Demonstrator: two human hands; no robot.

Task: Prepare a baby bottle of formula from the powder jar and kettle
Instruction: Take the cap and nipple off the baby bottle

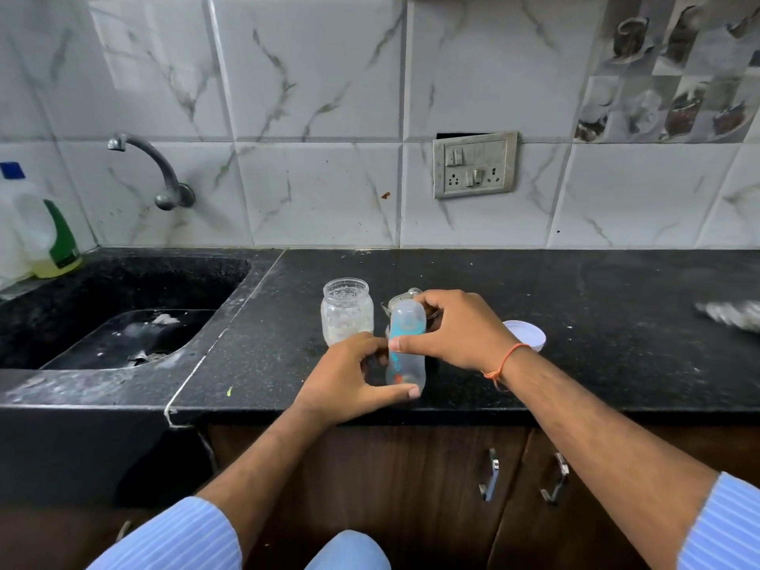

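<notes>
Hands meet on a baby bottle (406, 350) standing upright on the black table (575, 322), long axis vertical, capped top up; the left hand (357, 380) clasps its base, the right hand (456, 329) closes round its blue collar, while the open powder jar (347, 311) stands just behind-left, the kettle (401, 300) half hidden behind

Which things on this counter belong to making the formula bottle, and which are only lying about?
For the job:
baby bottle, held by left hand and right hand
powder jar, open
white lid
kettle, mostly hidden

Lying about:
detergent bottle
tap
sink
</notes>
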